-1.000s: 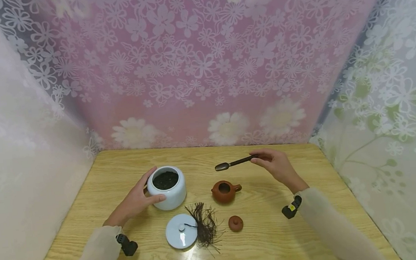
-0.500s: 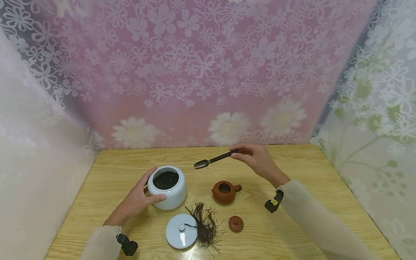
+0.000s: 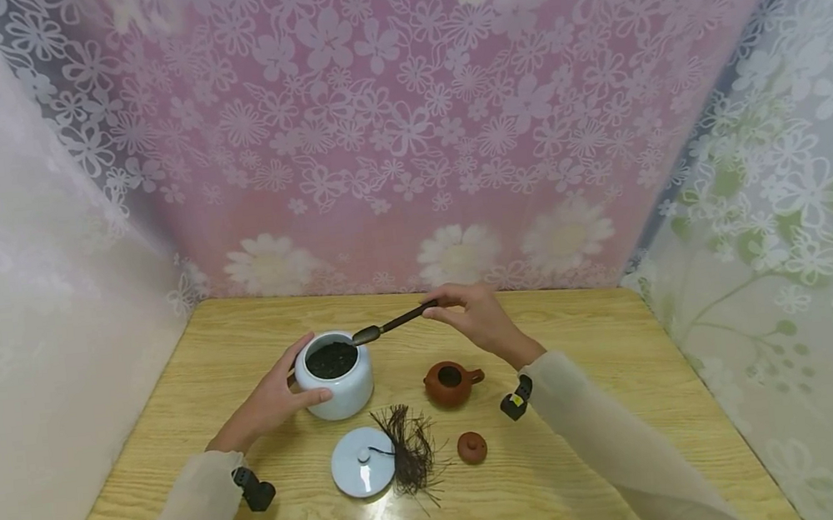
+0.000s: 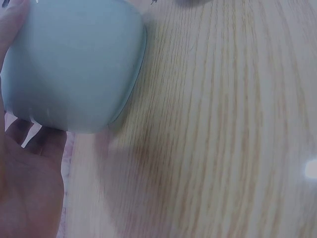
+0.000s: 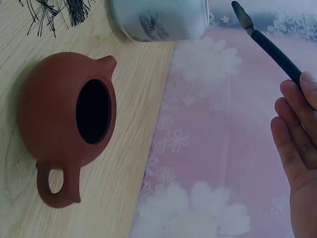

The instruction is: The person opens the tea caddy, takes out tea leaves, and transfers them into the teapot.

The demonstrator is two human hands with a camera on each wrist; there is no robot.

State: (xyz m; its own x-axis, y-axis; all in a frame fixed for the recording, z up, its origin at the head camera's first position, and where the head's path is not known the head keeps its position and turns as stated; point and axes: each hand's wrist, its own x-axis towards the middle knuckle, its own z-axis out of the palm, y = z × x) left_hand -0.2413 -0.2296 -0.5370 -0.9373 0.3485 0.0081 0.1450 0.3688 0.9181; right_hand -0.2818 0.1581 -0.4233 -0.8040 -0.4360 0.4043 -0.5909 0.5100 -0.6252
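Observation:
In the head view a white ceramic jar (image 3: 350, 392) stands upright, filled with dark tea leaves (image 3: 331, 361). My left hand (image 3: 272, 404) grips it from the left side, thumb across the front, fingers behind. The left wrist view shows the jar's smooth wall (image 4: 74, 64) close up. My right hand (image 3: 478, 321) pinches the dark handle of a tea scoop (image 3: 400, 320) between thumb and fingers. The scoop's bowl hangs over the jar's right rim. Below that hand sits a lidless brown clay teapot (image 3: 447, 392), its handle pointing right; the right wrist view shows its dark opening.
In front of the jar lies its white lid (image 3: 358, 476), with a bundle of thin dark twigs or bristles (image 3: 411, 460) against its right side. A small clay lid (image 3: 472, 447) rests nearer than the teapot. Patterned curtains (image 3: 404, 127) border the wooden table (image 3: 558, 481).
My right hand has moved left with the tea scoop, from above and right of the teapot to the jar's rim. The left hand and jar have stayed put.

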